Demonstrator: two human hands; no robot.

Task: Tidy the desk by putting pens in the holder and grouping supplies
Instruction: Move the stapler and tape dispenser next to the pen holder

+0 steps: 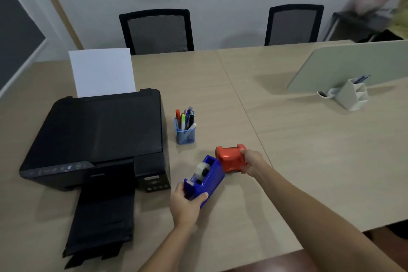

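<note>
So at this point both hands were busy on the light wood-grain desk. The left hand was clamped around the near end of a blue plastic tape dispenser with a roll of clear tape sitting in it, thumb on one side and fingers wrapped on the other. The right hand had its fingers closed on the right side of an orange-red plastic block-shaped thing, maybe a stapler or another dispenser, honestly couldn't tell which. The two items were right next to each other, the far end of the blue one touching or just about touching the orange one, both resting on the desk in front of the pen cup. Speaking of which, the small blue mesh pen holder stood upright just behind them, already stuffed with pens and markers, red, green, blue and black ones poking out. To the left sat a big black inkjet printer with a white sheet of paper standing in its rear feed and the black output tray pulled out toward the desk edge. Way off to the right there was a white desk organizer beside a pale green divider panel, and two black mesh-back office chairs were tucked in at the far side.
</note>
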